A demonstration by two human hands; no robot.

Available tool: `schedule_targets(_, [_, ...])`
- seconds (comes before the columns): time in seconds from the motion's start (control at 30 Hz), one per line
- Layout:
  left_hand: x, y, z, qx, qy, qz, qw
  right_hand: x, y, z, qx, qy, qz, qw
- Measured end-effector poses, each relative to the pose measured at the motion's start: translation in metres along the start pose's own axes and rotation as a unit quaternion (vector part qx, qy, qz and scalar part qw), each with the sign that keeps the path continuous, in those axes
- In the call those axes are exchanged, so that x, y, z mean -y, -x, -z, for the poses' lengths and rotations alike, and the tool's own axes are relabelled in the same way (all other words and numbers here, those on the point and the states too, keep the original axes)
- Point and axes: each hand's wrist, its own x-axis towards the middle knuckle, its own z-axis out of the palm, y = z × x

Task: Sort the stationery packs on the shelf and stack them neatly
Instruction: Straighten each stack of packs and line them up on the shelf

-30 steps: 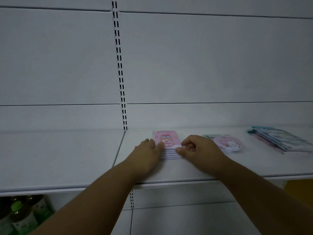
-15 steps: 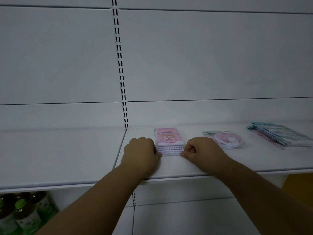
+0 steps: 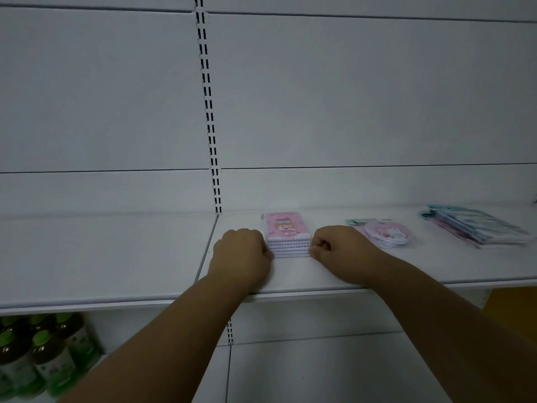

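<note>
Both hands now fisted, earlier flatter. White shelf (image 3: 377, 266) carries pink notebook stack (image 3: 286, 231) mid-shelf; left hand (image 3: 242, 253) and right hand (image 3: 338, 248) curled closed, knuckles pressing stack's left and right sides. Round sticker pack (image 3: 388, 232) right, flat packs (image 3: 476, 226) far right.

A: The green-capped dark drink bottles (image 3: 43, 353) are cut by the left edge, labels too blurred to read.

B: Yes. The curled fingers (image 3: 319, 246) hide their tips; the flat bluish packs (image 3: 479, 228) are unreadable.
</note>
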Motion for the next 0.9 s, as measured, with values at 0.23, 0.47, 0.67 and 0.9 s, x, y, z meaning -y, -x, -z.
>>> schedule_targets(0.23, [-0.004, 0.004, 0.010, -0.014, 0.023, 0.000, 1.000, 0.001, 0.001, 0.001, -0.020, 0.046, 0.037, 0.998])
schedule_targets(0.47, [-0.004, 0.002, 0.012, -0.010, 0.021, -0.023, 0.999, -0.002, -0.001, 0.000, -0.016, 0.056, 0.051, 0.997])
schedule_targets(0.67, [0.000, -0.001, 0.016, 0.014, 0.027, -0.028, 0.999, 0.002, 0.001, 0.001, -0.004, 0.077, 0.049, 0.996])
schedule_targets(0.9, [-0.019, 0.008, 0.037, -0.097, -0.004, -0.079, 0.992, -0.018, 0.021, 0.032, -0.094, 0.078, 0.007, 0.992])
